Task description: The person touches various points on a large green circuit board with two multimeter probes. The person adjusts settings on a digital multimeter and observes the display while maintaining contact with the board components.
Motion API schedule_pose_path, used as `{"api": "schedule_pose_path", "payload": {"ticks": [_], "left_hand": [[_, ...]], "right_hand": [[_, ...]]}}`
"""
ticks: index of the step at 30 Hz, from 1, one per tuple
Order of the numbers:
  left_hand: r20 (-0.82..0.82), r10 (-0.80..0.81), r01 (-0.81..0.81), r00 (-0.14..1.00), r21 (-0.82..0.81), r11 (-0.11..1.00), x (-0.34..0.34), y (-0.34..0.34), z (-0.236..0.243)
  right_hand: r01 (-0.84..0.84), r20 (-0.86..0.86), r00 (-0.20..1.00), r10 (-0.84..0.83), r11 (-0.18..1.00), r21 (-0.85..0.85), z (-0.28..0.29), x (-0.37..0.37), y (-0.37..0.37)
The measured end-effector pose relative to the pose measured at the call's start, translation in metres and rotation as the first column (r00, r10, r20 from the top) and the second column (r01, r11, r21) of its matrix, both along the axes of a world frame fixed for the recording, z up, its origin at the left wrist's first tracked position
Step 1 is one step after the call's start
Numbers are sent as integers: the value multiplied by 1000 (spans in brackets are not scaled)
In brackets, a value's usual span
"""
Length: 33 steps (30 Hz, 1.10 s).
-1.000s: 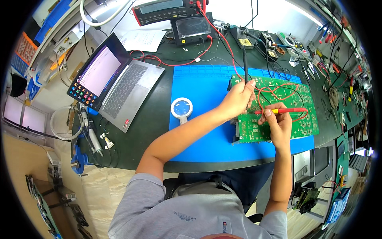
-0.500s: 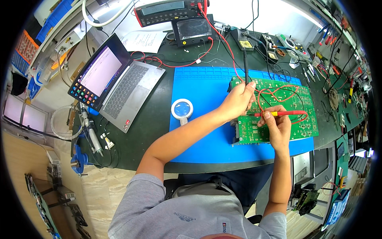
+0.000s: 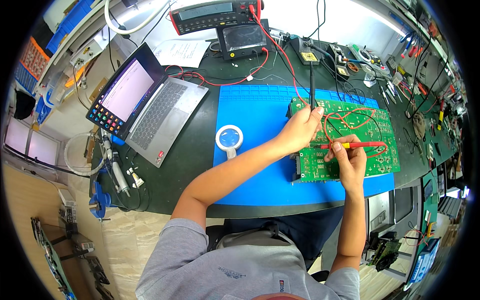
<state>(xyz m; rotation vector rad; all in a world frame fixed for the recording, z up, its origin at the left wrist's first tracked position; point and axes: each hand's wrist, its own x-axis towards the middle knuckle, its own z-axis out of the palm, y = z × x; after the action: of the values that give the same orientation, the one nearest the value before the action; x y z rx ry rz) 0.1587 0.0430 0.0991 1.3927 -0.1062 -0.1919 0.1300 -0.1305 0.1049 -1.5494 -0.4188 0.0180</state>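
Circuit board: the green board sits on the right part of the blue mat, in front of you and under both hands.
Board markings: small white printing shows across the green face; it is too small to read.
Left hand: your left hand is closed around the black probe, over the board's left side. The probe body points away from you; its tip is hidden.
Right hand: your right hand pinches the red probe near its yellow band. The tip points left; you cannot tell here whether it touches the board.
Hand spacing: your hands are near each other but apart.
Red lead: the red lead loops over the board.
Magnifier: the white-rimmed magnifier lies on the mat, left of the board.
Bench meter: the bench meter, black with red ends, carries dim display characters and labelled keys.
Second instrument: the dark-screened instrument stands below the meter.
Laptop: the open laptop shows a pale page and coloured icons; a red sticker marks its palm rest.
Paper: the sheet behind the laptop bears fine print, unreadable.
Shirt: your grey shirt bears a dark chest emblem with lettering.
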Motion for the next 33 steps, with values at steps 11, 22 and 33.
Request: {"api": "schedule_pose_path", "payload": {"ticks": [11,22,33], "left_hand": [[-10,-33,33,999,-25,999,0,2,0],[4,-64,64,998,-11,998,2,5,1],[-8,-89,87,996,-125,988,15,20,-2]], "right_hand": [[40,38,998,-40,999,-8,-3,2,-1],[114,-47,993,-108,983,147,-3,4,-6],[132,-49,991,-126,978,161,-5,6,-13]]}}
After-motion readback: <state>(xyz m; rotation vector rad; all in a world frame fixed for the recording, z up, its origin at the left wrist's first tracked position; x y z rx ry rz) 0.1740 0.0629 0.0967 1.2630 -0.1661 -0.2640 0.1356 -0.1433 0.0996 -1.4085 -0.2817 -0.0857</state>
